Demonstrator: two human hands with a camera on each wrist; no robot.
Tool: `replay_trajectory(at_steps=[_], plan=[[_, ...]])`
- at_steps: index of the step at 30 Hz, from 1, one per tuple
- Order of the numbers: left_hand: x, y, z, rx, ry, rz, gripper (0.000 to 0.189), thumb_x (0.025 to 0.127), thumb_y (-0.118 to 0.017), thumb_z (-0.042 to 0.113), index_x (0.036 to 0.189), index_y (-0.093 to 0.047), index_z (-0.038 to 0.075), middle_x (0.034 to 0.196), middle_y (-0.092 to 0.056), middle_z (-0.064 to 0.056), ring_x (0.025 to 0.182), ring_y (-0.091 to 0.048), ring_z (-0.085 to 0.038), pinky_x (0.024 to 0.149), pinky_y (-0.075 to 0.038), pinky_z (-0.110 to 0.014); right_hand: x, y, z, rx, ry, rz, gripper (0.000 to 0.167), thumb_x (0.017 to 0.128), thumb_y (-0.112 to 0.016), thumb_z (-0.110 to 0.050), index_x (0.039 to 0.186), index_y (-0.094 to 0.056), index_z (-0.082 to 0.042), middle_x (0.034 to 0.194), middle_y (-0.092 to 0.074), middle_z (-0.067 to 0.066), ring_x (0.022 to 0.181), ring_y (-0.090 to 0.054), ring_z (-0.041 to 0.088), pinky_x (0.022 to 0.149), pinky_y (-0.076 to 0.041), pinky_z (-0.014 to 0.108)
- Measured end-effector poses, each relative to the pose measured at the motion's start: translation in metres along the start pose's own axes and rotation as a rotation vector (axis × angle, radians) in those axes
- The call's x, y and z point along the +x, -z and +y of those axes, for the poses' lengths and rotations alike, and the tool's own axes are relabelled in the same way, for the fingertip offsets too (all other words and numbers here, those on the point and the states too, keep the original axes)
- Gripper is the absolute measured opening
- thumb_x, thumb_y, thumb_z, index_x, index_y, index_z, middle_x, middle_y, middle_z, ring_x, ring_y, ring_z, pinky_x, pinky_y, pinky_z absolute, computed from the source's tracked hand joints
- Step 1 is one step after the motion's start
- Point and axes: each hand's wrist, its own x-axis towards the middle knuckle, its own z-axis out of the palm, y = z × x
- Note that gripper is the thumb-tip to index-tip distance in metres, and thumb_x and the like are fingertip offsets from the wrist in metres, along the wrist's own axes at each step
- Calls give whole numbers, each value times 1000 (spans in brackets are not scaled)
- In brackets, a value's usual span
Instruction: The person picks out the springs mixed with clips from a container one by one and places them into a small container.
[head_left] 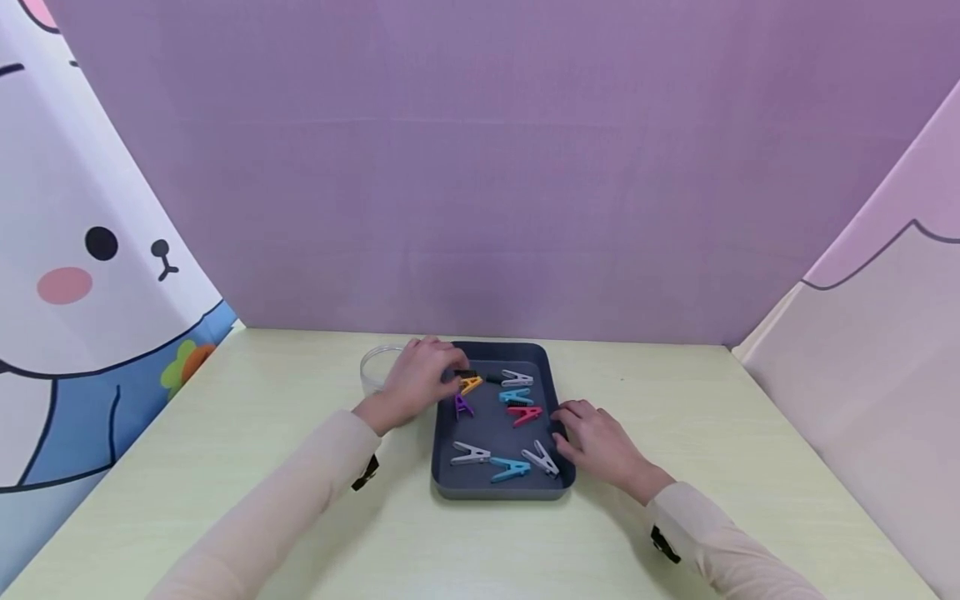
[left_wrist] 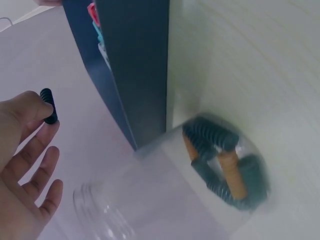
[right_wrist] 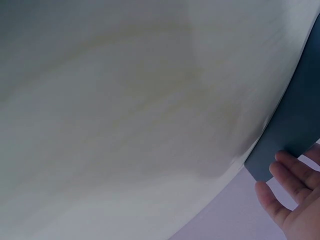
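My left hand (head_left: 420,375) is over the left rim of the dark grey tray (head_left: 487,429). Thumb and index finger pinch a small dark green ribbed cylinder (left_wrist: 48,106), the other fingers spread. Beside that hand stands a clear jar (head_left: 371,358), partly hidden behind it; dark ribbed cylinders and tan ones (left_wrist: 232,175) lie at its bottom. My right hand (head_left: 600,442) rests at the tray's right side, fingertips on its outer wall (right_wrist: 280,135). Close to the left fingers, in the tray, lie a yellow clothespin (head_left: 471,384) and a purple clothespin (head_left: 462,407).
Also in the tray are a red clothespin (head_left: 527,414), blue clothespins (head_left: 512,470), grey clothespins (head_left: 471,454) and a dark cylinder (head_left: 494,379). The pale table (head_left: 675,383) meets a purple cloth wall (head_left: 525,208) at the back; printed cloths hang at both sides.
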Motion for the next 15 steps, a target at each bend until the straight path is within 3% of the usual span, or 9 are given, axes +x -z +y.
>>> replay_trajectory(at_steps=[8,15], plan=[[-9,15,-17,10,-8,77,15,77,-69,17,92,-69,17,88,-67,5,86,-54,-17,79,-42,-39,0,-1,0,2,0,-3,30,83,-62,-29,106,-64,-8,113,-60,8,105,-54,22,84,-48,42],[-16,24,-33,-11,25,121,16,75,-68,15,91,-69,15,86,-69,3,84,-54,-19,74,-41,-39,0,-1,1,-5,2,2,30,83,-62,-29,105,-64,-9,112,-60,8,105,-54,22,84,-48,43]])
